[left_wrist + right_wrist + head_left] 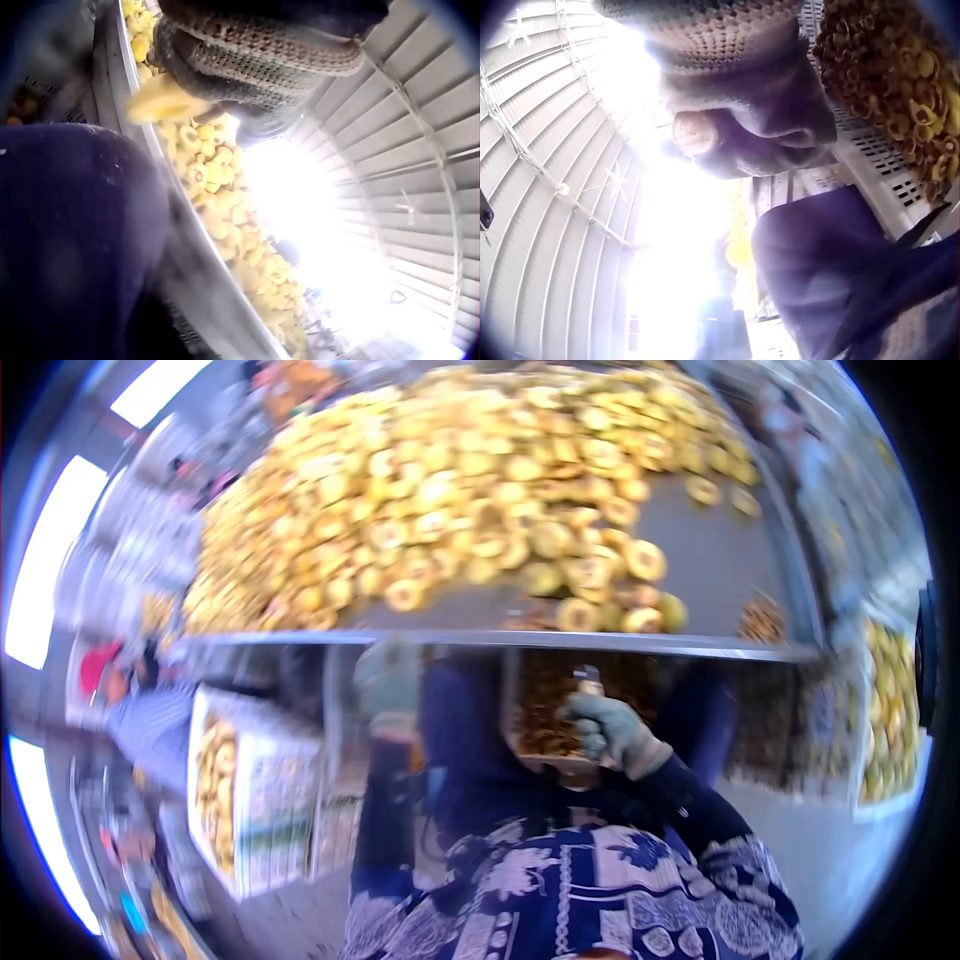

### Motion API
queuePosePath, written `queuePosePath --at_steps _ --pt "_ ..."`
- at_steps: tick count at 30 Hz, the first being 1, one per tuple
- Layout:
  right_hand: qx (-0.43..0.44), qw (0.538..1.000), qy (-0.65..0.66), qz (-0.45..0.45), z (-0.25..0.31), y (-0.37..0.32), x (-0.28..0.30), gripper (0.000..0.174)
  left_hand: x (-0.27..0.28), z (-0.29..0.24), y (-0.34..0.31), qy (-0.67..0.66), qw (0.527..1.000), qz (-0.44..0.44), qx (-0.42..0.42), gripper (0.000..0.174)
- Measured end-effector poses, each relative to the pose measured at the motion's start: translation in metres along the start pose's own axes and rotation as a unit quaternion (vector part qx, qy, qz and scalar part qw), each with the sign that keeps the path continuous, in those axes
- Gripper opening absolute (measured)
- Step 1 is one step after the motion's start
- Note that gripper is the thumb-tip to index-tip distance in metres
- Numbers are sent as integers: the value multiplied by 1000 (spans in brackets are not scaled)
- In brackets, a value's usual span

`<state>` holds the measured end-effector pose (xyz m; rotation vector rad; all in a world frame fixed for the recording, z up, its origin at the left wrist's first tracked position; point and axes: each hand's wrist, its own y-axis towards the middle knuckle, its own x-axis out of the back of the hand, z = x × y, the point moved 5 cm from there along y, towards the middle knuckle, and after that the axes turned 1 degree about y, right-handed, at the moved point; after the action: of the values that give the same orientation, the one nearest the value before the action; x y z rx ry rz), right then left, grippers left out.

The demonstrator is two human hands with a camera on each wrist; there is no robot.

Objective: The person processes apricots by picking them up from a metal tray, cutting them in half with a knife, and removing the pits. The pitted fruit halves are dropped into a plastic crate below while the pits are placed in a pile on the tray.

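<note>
In the head view my gloved left hand point(390, 678) is blurred at the front edge of a metal table point(715, 545). The left wrist view shows a halved yellow fruit point(166, 101), peach-like and smeared by motion, at the gloved fingertips and over the table rim. My right hand point(618, 732), also gloved, grips a small tool point(588, 678) whose short metal tip points towards the table. Its round, pale handle end point(695, 133) pokes out of the fist in the right wrist view. Under that hand, between the knees, stands a crate of brown scraps point(545, 705).
A large heap of halved yellow fruit point(430, 490) covers much of the table. Small brown scraps point(762, 620) lie at its right corner. White crates of fruit stand left point(270, 790) and right point(890, 710). Another person point(150, 715) sits at the left.
</note>
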<state>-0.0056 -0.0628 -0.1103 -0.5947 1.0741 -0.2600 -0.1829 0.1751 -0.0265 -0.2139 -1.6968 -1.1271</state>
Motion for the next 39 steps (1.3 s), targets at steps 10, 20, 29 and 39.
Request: queuePosePath --at_steps 10,20,29,39 --pt "-32 986 -130 -96 0 19 0 28 -135 -47 111 -136 903 334 234 55" --pt "-51 978 -166 -116 -2 21 -8 29 -131 -51 120 -82 911 350 204 64" --pt "-23 969 -205 -137 -8 2 -12 28 -119 -40 94 -324 818 287 379 78" --pt "219 895 -371 -115 38 -25 -84 19 -34 -122 26 -861 324 146 363 65"
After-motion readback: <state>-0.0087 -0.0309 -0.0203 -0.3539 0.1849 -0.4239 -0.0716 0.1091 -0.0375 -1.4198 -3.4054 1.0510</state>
